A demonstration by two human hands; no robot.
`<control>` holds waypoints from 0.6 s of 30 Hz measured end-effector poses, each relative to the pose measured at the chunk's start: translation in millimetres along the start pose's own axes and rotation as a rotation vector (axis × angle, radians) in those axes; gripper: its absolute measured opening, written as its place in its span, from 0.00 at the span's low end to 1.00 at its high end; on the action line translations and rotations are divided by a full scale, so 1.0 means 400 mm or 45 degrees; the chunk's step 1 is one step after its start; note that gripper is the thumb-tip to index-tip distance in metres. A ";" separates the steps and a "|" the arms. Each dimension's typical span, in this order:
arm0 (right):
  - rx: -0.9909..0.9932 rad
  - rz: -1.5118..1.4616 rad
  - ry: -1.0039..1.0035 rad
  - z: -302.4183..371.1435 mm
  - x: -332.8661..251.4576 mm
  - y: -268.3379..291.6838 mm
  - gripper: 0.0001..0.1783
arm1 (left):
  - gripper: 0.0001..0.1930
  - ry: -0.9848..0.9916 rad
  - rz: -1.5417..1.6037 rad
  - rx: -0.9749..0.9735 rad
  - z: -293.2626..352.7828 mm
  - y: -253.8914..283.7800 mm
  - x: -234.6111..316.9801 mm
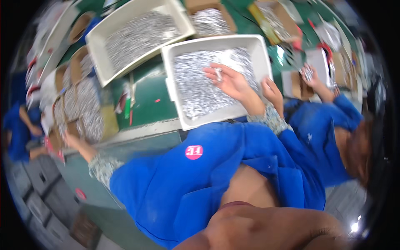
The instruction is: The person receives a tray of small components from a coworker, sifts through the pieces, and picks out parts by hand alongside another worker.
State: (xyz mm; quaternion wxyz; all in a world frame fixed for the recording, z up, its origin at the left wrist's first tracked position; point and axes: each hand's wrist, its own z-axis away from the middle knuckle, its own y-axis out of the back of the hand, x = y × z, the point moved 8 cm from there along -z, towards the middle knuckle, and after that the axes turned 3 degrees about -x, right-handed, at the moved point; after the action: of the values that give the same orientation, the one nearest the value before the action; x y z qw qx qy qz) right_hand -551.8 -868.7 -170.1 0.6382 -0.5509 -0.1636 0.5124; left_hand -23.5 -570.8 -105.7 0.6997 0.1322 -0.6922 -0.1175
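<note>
My right hand (231, 81) lies in a white plastic tray (179, 109) full of small silvery metal parts (196, 83) and pinches a few of them between its fingers. My left hand (76, 142) reaches far out to the left, to the edge of cardboard boxes (109, 121) heaped with the same parts. It is blurred, so its grip is unclear. A third hand (271, 89) rests on the tray's right rim; whose it is I cannot tell.
A second white tray (96, 46) of metal parts stands behind on the green table (150, 98). More cardboard boxes (210, 18) of parts sit at the back. A person in a blue jacket (329, 125) works at my right, one hand (309, 76) at a small box.
</note>
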 end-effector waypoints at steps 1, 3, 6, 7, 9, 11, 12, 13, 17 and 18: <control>-0.064 -0.053 -0.005 -0.010 0.009 -0.037 0.19 | 0.22 -0.233 0.114 0.047 0.012 0.029 0.028; -0.087 -0.095 0.044 -0.006 0.001 -0.045 0.21 | 0.19 -0.532 0.037 -0.134 0.162 -0.088 0.140; -0.098 -0.191 0.016 -0.005 0.015 -0.046 0.21 | 0.13 -0.670 0.169 -0.520 0.384 -0.267 0.207; -0.116 -0.153 0.029 -0.005 0.020 -0.055 0.21 | 0.12 -0.442 0.207 -0.629 0.474 -0.308 0.216; -0.065 -0.018 0.103 0.009 0.004 -0.035 0.19 | 0.10 -0.278 0.326 -0.969 0.632 -0.433 0.202; -0.032 -0.014 0.105 0.005 0.012 -0.031 0.17 | 0.09 -0.363 0.376 -1.212 0.736 -0.479 0.191; -0.001 -0.002 0.107 0.003 0.013 -0.025 0.15 | 0.10 -0.365 0.370 -1.273 0.777 -0.490 0.184; 0.029 0.040 0.091 0.003 0.012 -0.022 0.14 | 0.09 -0.297 0.408 -1.348 0.809 -0.496 0.175; 0.049 0.124 0.048 -0.012 0.014 0.014 0.13 | 0.09 -0.050 0.477 -1.487 0.900 -0.494 0.097; 0.102 0.241 0.041 -0.018 0.010 0.019 0.13 | 0.09 -0.026 0.448 -1.504 0.915 -0.481 0.086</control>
State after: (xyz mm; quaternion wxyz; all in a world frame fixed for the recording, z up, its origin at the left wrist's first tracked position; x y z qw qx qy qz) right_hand -548.1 -870.3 -180.4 0.6110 -0.5462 -0.0799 0.5674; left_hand -385.2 -771.5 -137.8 0.6570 -0.3952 -0.5280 -0.3651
